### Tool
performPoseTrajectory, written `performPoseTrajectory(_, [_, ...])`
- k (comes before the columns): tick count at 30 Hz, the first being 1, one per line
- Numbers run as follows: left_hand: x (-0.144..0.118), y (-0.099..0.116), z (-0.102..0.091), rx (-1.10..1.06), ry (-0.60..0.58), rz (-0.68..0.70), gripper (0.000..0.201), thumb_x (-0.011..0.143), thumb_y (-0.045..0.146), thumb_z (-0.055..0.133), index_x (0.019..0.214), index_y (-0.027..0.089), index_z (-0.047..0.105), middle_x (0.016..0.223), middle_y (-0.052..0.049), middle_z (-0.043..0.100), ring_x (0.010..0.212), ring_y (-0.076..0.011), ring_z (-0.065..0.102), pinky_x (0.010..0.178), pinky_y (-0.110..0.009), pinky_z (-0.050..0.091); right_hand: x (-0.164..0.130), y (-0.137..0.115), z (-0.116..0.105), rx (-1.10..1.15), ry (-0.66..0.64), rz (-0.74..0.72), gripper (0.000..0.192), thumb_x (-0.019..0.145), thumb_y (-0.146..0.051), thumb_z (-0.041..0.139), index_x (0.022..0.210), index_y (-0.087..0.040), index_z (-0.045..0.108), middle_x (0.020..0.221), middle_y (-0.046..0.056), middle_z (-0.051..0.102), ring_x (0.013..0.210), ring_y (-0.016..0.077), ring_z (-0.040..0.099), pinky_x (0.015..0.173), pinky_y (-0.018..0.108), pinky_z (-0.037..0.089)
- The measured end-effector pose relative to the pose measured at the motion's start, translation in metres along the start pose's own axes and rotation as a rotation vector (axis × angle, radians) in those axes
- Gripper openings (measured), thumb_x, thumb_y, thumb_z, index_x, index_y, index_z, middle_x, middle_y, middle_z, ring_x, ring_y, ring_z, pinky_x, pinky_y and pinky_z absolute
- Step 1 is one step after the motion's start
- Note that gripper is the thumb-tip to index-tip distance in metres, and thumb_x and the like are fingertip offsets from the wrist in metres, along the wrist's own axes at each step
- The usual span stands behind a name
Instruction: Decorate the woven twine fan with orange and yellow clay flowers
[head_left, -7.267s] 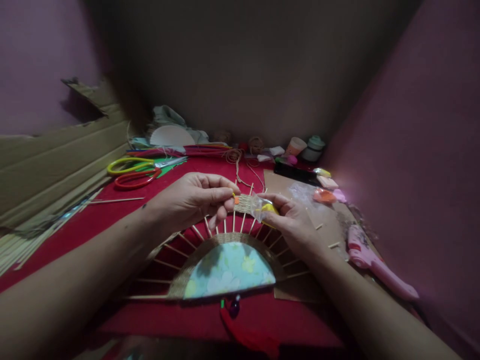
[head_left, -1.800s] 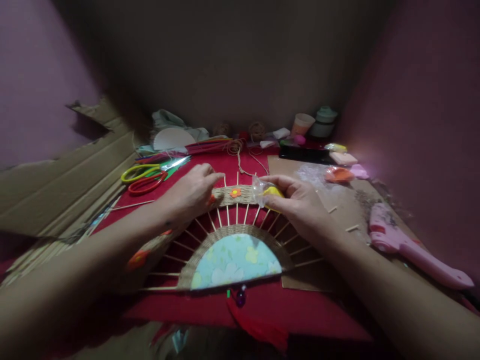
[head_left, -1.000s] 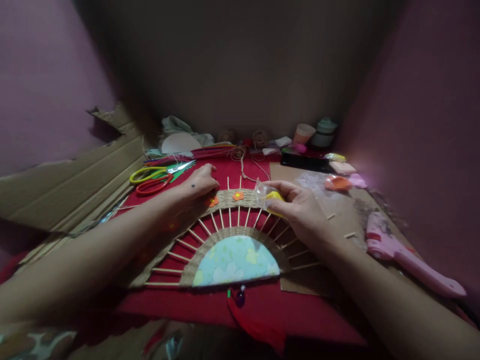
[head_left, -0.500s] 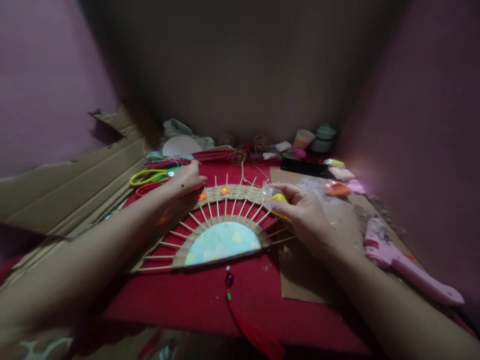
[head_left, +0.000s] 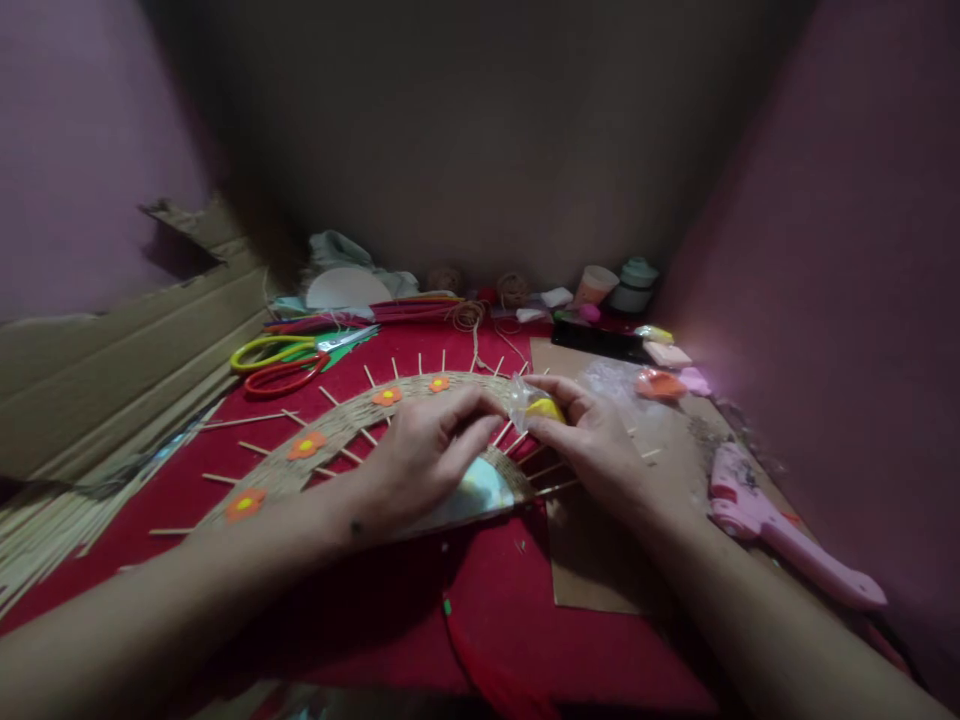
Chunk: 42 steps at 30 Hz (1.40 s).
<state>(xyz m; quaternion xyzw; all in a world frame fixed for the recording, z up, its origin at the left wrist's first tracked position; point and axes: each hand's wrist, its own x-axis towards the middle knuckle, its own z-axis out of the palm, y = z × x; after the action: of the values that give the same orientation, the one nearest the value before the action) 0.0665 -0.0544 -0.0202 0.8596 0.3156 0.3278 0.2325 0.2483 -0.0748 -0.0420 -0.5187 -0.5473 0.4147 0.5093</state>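
Note:
A half-round fan of thin sticks with a woven twine band (head_left: 341, 424) lies on the red cloth (head_left: 420, 590). Several orange foam flowers (head_left: 307, 445) sit along the band. My left hand (head_left: 424, 455) lies over the fan's pale flowered centre (head_left: 487, 490), fingers reaching toward a small clear bag. My right hand (head_left: 592, 440) pinches that bag (head_left: 534, 405), which holds yellow pieces. A red tassel (head_left: 480, 670) hangs from the fan's base.
Yellow and red scissors (head_left: 277, 362) lie at the back left by a cardboard sheet (head_left: 112, 350). A pink glue gun (head_left: 780, 535) lies at the right on brown card (head_left: 600, 570). Twine, cups, a black box and foam bits line the back wall.
The fan has turned and slid left, showing more flowers on its band. My left hand came off the band's left side and moved to the centre, close to the bag.

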Motion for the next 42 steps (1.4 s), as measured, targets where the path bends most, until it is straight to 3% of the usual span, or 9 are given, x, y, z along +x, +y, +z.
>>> performPoseTrajectory(5, [-0.025, 0.015, 0.021, 0.087, -0.124, 0.489, 0.019, 0.087, 0.008, 0.04, 0.083, 0.014, 0.058, 0.064, -0.003, 0.058, 0.057, -0.0145, 0.05, 0.054, -0.03, 0.041, 0.004, 0.005, -0.002, -0.226, 0.032, -0.055, 0.039, 0.07, -0.022, 0.059, 0.108, -0.017, 0.058, 0.08, 0.001, 0.063, 0.065, 0.0122, 0.056, 0.058, 0.025, 0.044])
performPoseTrajectory(9, [-0.041, 0.02, 0.033, 0.12, -0.233, 0.763, 0.018, 0.085, 0.009, 0.041, 0.093, 0.011, 0.057, 0.058, -0.004, 0.056, 0.052, -0.0173, 0.048, 0.048, -0.033, 0.04, 0.019, 0.004, -0.011, -0.769, 0.055, -0.122, 0.031, 0.076, -0.021, 0.055, 0.106, -0.016, 0.058, 0.094, 0.006, 0.065, 0.08, 0.0162, 0.06, 0.069, 0.027, 0.045])
performPoseTrajectory(16, [-0.048, 0.011, 0.042, 0.079, -0.251, 0.772, 0.022, 0.081, 0.006, 0.039, 0.096, 0.01, 0.055, 0.06, -0.006, 0.059, 0.052, -0.0172, 0.05, 0.052, -0.033, 0.046, 0.081, 0.006, -0.056, -1.171, 0.09, -0.042, 0.02, 0.078, -0.018, 0.053, 0.094, -0.013, 0.065, 0.098, 0.015, 0.064, 0.095, 0.0245, 0.057, 0.08, 0.031, 0.04])
performPoseTrajectory(19, [-0.051, 0.008, 0.043, 0.074, -0.25, 0.767, 0.02, 0.081, 0.007, 0.037, 0.087, 0.012, 0.055, 0.059, -0.006, 0.057, 0.05, -0.0166, 0.045, 0.048, -0.033, 0.041, 0.1, 0.01, -0.079, -1.245, 0.089, 0.007, 0.035, 0.073, -0.019, 0.062, 0.107, -0.011, 0.063, 0.109, 0.016, 0.063, 0.102, 0.026, 0.055, 0.085, 0.032, 0.04])
performPoseTrajectory(24, [-0.056, 0.005, 0.045, 0.069, -0.236, 0.744, 0.019, 0.084, 0.008, 0.036, 0.077, 0.014, 0.053, 0.06, -0.005, 0.055, 0.051, -0.0156, 0.043, 0.047, -0.032, 0.037, 0.101, 0.001, -0.121, -1.289, 0.088, 0.079, 0.05, 0.073, -0.006, 0.051, 0.122, -0.016, 0.058, 0.118, 0.009, 0.063, 0.106, 0.0185, 0.058, 0.086, 0.025, 0.042])
performPoseTrajectory(28, [-0.055, 0.003, 0.044, 0.051, -0.229, 0.751, 0.019, 0.084, 0.008, 0.036, 0.081, 0.011, 0.055, 0.061, -0.005, 0.055, 0.052, -0.0157, 0.043, 0.049, -0.032, 0.037, 0.084, -0.004, -0.145, -1.34, 0.03, 0.185, 0.041, 0.069, -0.008, 0.059, 0.109, -0.016, 0.066, 0.11, 0.009, 0.067, 0.098, 0.021, 0.061, 0.079, 0.025, 0.045])
performPoseTrajectory(33, [-0.054, 0.002, 0.046, 0.058, -0.191, 0.765, 0.023, 0.083, 0.006, 0.034, 0.081, 0.01, 0.057, 0.059, -0.005, 0.054, 0.051, -0.0162, 0.042, 0.047, -0.032, 0.037, 0.066, 0.011, -0.148, -1.37, -0.036, 0.199, 0.023, 0.076, -0.028, 0.064, 0.095, -0.015, 0.064, 0.097, 0.007, 0.066, 0.084, 0.0176, 0.06, 0.074, 0.032, 0.046])
performPoseTrajectory(37, [-0.054, 0.004, 0.046, 0.067, -0.131, 0.756, 0.025, 0.084, 0.002, 0.032, 0.082, 0.011, 0.056, 0.058, -0.003, 0.053, 0.049, -0.0149, 0.041, 0.046, -0.031, 0.035, 0.057, 0.01, -0.143, -1.336, -0.005, 0.103, 0.013, 0.073, -0.024, 0.064, 0.082, -0.014, 0.062, 0.088, 0.008, 0.063, 0.08, 0.0178, 0.057, 0.068, 0.028, 0.042])
performPoseTrajectory(42, [-0.043, 0.008, 0.03, 0.046, -0.072, 0.698, 0.024, 0.088, 0.006, 0.033, 0.079, 0.014, 0.054, 0.057, -0.002, 0.052, 0.05, -0.0137, 0.043, 0.046, -0.029, 0.035, 0.036, -0.016, -0.109, -1.197, -0.007, -0.068, 0.015, 0.082, -0.028, 0.052, 0.088, -0.015, 0.057, 0.079, 0.004, 0.057, 0.069, 0.0139, 0.051, 0.061, 0.025, 0.04])
